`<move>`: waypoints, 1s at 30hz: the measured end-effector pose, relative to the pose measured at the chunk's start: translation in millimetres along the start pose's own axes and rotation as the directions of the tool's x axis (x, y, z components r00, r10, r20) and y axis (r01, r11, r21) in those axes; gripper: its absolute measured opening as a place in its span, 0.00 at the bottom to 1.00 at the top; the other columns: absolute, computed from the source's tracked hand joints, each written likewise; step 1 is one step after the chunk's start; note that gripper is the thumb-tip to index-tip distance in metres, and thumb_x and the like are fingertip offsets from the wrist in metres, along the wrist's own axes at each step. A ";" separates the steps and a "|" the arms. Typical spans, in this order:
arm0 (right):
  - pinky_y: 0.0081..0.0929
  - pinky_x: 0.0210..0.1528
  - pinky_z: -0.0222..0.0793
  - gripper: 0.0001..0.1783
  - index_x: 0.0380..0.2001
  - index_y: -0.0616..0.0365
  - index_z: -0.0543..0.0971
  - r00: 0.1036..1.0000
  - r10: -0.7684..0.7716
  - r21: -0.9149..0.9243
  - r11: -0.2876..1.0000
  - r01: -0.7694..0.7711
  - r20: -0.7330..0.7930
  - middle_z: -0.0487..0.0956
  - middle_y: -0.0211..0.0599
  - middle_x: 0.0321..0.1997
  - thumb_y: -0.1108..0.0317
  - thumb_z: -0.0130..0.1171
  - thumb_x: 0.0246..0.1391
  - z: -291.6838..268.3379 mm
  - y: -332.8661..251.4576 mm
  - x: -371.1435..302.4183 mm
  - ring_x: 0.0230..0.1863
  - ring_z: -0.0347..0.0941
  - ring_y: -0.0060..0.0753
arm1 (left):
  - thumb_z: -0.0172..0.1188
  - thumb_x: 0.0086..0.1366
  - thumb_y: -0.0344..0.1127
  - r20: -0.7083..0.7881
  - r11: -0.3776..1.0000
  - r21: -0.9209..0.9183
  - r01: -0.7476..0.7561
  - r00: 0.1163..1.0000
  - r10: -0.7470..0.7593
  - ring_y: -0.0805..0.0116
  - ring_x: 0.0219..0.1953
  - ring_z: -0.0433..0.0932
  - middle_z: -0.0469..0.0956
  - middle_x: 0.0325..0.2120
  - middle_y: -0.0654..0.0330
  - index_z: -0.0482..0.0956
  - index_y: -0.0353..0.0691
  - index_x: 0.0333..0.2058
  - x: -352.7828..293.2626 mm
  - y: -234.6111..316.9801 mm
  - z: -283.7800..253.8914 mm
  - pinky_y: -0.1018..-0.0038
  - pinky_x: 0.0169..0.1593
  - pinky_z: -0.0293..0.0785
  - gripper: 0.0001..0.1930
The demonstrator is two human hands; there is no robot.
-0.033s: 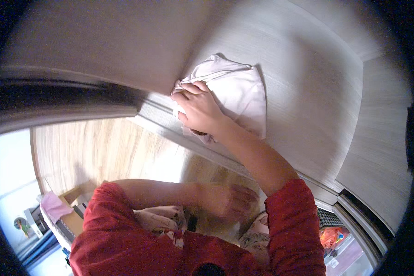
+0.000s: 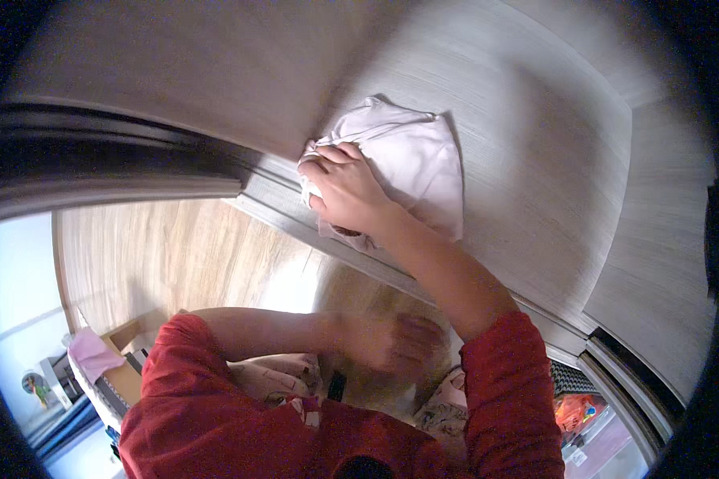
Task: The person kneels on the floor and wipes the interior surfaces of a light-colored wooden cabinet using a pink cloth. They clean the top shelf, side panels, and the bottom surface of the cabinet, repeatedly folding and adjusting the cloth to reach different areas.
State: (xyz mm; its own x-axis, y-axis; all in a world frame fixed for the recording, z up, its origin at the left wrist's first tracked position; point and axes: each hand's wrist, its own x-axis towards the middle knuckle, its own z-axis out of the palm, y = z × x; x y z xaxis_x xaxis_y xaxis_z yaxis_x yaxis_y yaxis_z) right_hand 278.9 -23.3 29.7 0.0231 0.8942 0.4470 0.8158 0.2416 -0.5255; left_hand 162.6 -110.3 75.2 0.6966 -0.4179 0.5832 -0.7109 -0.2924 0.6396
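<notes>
A pale pinkish-white cloth (image 2: 414, 160), perhaps a folded garment, lies on a light wood-grain surface with creases along its far edge. My right hand (image 2: 345, 184) is on its left part, with the fingers bent over and gripping the bunched edge. A small dark brown patch shows beneath the heel of that hand; what it is I cannot make out. Lower down, in front of my body, my left hand (image 2: 399, 347) is smeared by motion and apart from the cloth. Whether it holds anything is not visible.
A grey panel (image 2: 192, 64) rises at the far left beside a dark door edge (image 2: 112, 156). A raised ledge (image 2: 335, 259) runs along the surface's near side, above the wooden floor (image 2: 160, 255). At lower right are sliding-door tracks (image 2: 631, 391) and an orange bag (image 2: 577, 413).
The dark door edge at the left looks slightly wider now. My left hand, still blurred, has shifted very little. My right hand and the cloth stay in place.
</notes>
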 end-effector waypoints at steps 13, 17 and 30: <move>0.36 0.58 0.51 0.26 0.45 0.61 0.71 0.989 0.146 -0.224 0.965 -0.135 0.035 0.72 0.40 0.50 0.59 0.58 0.41 -0.6 -25.4 2.9 0.55 0.62 0.38 | 0.52 0.46 0.19 -0.320 0.791 -0.144 0.595 0.728 -0.606 0.56 0.41 0.75 0.75 0.34 0.56 0.75 0.37 0.29 -90.9 54.9 -36.7 0.61 0.47 0.71 0.10; 0.35 0.59 0.52 0.25 0.43 0.60 0.72 0.988 0.105 -0.203 0.976 -0.081 0.111 0.72 0.39 0.50 0.60 0.58 0.41 1.4 -34.7 -0.1 0.55 0.63 0.40 | 0.47 0.45 0.13 -0.476 0.824 -0.086 0.560 0.704 -0.528 0.59 0.38 0.76 0.76 0.28 0.56 0.74 0.36 0.25 -98.8 52.0 -55.2 0.67 0.43 0.73 0.12; 0.39 0.59 0.53 0.23 0.43 0.57 0.73 0.963 0.268 -0.372 0.891 -0.261 -0.035 0.73 0.40 0.50 0.58 0.55 0.44 7.6 0.8 19.5 0.54 0.64 0.40 | 0.46 0.54 0.15 -0.783 0.744 -0.281 0.607 0.303 -0.543 0.65 0.33 0.78 0.77 0.27 0.56 0.75 0.33 0.22 -123.3 55.2 -69.7 0.75 0.38 0.73 0.10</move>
State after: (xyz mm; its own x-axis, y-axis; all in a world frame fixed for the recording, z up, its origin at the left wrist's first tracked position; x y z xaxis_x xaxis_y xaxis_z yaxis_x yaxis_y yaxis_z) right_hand 275.6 -2.8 32.5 0.2610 0.9123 0.3155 0.9357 -0.1587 -0.3152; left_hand 44.2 -15.1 73.5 0.6729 0.7058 0.2214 -0.0789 -0.2290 0.9702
